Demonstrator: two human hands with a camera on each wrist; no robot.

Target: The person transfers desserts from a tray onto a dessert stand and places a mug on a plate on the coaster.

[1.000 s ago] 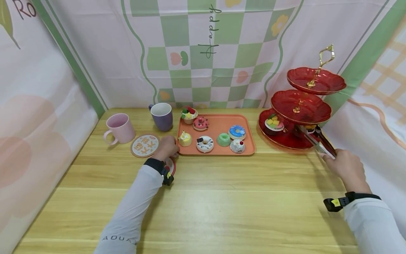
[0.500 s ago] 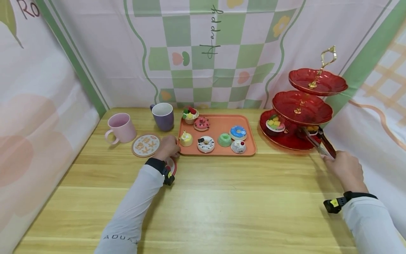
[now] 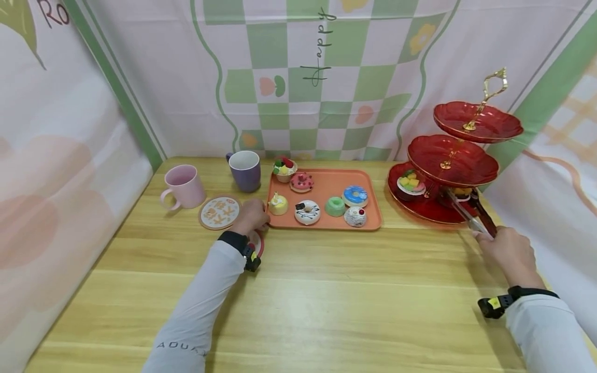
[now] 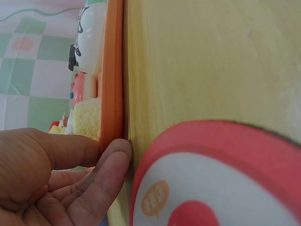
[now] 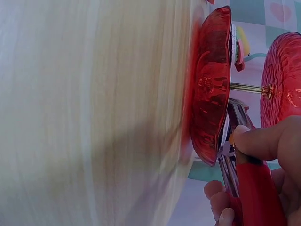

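My left hand pinches the left front corner of the orange tray; in the left wrist view the thumb lies on the rim's upper side and a fingertip at its underside. Toy donuts and small cakes sit on the tray. My right hand holds metal tongs with red grips. The tongs reach into the bottom tier of the red three-tier stand, their tips on either side of a cupcake with an orange-yellow top. The middle tier partly hides that cupcake.
A fruit-topped cupcake also sits on the bottom tier. To the left stand a pink mug and a purple mug. A round coaster lies near them, and a red-rimmed coaster lies under my left wrist.
The head view has shifted slightly, so the things appear a little farther right. My left hand keeps its place at the tray corner. The tongs stay at the cupcake, with more of its top showing.
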